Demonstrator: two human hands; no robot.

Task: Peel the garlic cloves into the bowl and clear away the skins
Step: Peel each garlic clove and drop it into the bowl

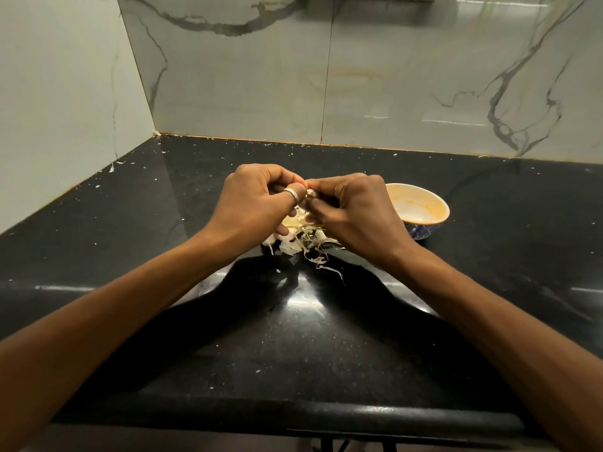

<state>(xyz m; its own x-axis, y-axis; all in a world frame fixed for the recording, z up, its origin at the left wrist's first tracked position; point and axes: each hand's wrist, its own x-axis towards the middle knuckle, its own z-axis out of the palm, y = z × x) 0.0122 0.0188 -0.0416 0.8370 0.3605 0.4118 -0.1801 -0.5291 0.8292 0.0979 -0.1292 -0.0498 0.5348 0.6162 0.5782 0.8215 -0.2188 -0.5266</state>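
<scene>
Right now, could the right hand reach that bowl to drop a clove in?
Probably yes. The bowl sits just beside the right hand, open side up, with nothing between them. The hand is busy, though, pinching a garlic clove with the left hand.

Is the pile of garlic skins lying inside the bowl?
No, the pile of garlic skins lies on the black counter, under the left hand and the right hand, while the bowl stands to its right.
</scene>
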